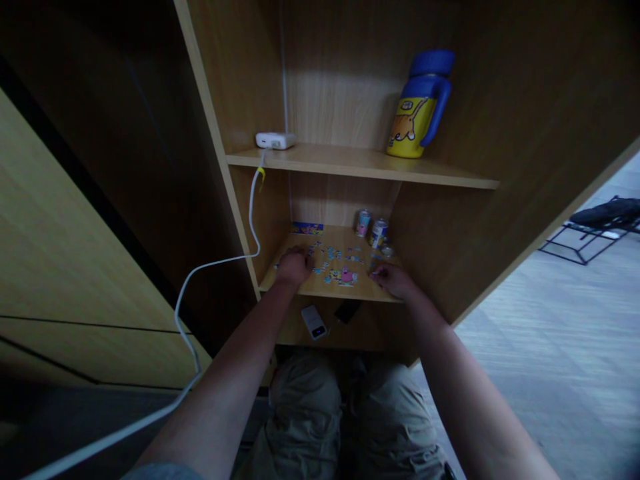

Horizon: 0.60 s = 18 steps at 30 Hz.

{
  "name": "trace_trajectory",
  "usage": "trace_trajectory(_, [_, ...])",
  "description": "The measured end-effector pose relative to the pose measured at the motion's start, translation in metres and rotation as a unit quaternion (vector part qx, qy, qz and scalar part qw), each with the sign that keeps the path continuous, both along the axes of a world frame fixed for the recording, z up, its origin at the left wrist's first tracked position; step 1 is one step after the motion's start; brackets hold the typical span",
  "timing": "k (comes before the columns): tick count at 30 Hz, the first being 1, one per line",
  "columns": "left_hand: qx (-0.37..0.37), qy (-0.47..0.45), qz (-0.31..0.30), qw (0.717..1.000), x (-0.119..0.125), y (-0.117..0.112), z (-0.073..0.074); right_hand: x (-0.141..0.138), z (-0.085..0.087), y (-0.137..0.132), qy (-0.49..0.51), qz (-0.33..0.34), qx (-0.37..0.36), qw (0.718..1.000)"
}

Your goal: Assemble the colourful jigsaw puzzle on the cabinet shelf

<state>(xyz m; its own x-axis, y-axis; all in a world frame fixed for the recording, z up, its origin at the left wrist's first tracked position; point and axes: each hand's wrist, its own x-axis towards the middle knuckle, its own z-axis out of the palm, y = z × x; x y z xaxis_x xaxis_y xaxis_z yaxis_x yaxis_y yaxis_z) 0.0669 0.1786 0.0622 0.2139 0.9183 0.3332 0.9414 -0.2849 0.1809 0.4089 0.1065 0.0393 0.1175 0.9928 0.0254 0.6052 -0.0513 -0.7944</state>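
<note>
Small colourful jigsaw puzzle pieces (331, 253) lie spread over the middle shelf board (333, 289). Near the front edge, a joined patch of puzzle (345, 276) shows a pink figure beside a yellow one. My left hand (295, 265) rests at the left of the loose pieces, its fingers curled down and mostly hidden behind the back of the hand. At the right side, my right hand (393, 280) has its fingertips pinched together on a small pale bit that looks like a puzzle piece, just above the board.
Two small printed tins (363, 223) (379, 233) and a round lid (387, 251) stand at the back right. A picture strip (307, 229) lies back left. Above are a blue-yellow bottle (414, 113) and white charger (275, 140) with cable (251, 207); below, a power bank (314, 323).
</note>
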Motion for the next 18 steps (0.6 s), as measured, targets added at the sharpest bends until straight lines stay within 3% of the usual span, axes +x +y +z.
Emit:
trace_trajectory(8, [-0.018,-0.057,-0.023,0.998,-0.001,0.006,-0.003,0.000,-0.002,0.000,0.002,-0.025,0.016,1.000])
trace_trajectory(13, [-0.046,-0.178,-0.013,0.983,-0.013,0.016,-0.006,0.002,-0.004,0.001,-0.006,-0.016,0.023,1.000])
trace_trajectory(18, [-0.051,-0.291,0.003,0.955,-0.024,0.027,-0.015,-0.007,-0.003,0.007,-0.061,-0.073,0.091,0.991])
